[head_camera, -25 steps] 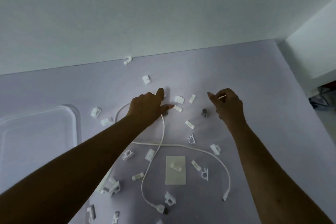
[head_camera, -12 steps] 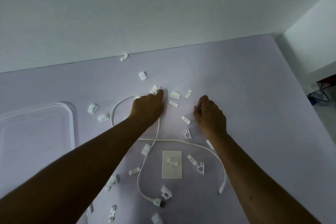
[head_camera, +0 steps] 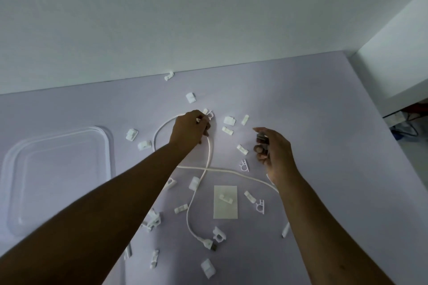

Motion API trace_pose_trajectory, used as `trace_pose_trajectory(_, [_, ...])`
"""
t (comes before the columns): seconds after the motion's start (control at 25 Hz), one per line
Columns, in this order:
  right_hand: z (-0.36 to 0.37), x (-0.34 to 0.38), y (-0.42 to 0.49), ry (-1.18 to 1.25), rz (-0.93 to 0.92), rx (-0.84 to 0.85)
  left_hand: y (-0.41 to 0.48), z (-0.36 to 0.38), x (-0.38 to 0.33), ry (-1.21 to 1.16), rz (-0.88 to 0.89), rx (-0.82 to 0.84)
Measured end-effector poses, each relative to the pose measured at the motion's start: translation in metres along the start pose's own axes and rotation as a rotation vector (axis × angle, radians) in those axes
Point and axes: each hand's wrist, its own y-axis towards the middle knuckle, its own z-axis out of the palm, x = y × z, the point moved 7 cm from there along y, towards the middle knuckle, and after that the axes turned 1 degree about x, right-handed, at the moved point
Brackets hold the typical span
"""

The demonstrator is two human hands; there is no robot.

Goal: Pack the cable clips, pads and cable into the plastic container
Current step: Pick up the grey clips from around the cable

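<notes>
Several white cable clips, such as one clip [head_camera: 229, 120], lie scattered over the lilac table. A white cable [head_camera: 209, 150] loops across them, its USB plug [head_camera: 210, 245] near the front. A pale rectangular pad [head_camera: 225, 202] lies in the middle with a clip on it. My left hand [head_camera: 190, 130] rests on the cable's loop, its fingertips pinching a white clip [head_camera: 208, 114]. My right hand [head_camera: 273, 148] is raised, holding a small grey clip [head_camera: 261, 138] between thumb and fingers. The clear plastic container [head_camera: 14, 192] lies at the left.
A white wall runs along the table's far edge, with one clip [head_camera: 168, 75] against it. The table's right edge drops off toward a floor with cables [head_camera: 403, 126]. Clips also lie close to the front, under my left forearm.
My right hand went down onto the grey clip and has now lifted it off the table. My left hand moved slightly forward onto a white clip by the cable loop.
</notes>
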Motion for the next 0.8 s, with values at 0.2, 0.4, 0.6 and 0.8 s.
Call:
trace_pose_trajectory(0.2, [0.011, -0.013, -0.016, 0.416, 0.093, 0.110, -0.025, 0.001, 0.003, -0.463, -0.319, 0.157])
trace_pose_trajectory(0.4, [0.022, -0.020, -0.038, 0.472, 0.133, 0.208, -0.049, 0.004, 0.000, -0.983, -0.463, 0.365])
trace_pose_trajectory(0.6, [0.047, -0.041, -0.082, 0.588, 0.207, 0.287, -0.095, -0.023, 0.014, -1.314, -0.475, 0.413])
trace_pose_trajectory(0.8, [0.100, -0.101, -0.150, 0.349, 0.404, 0.462, -0.167, -0.094, 0.067, -1.309, -0.455, 0.283])
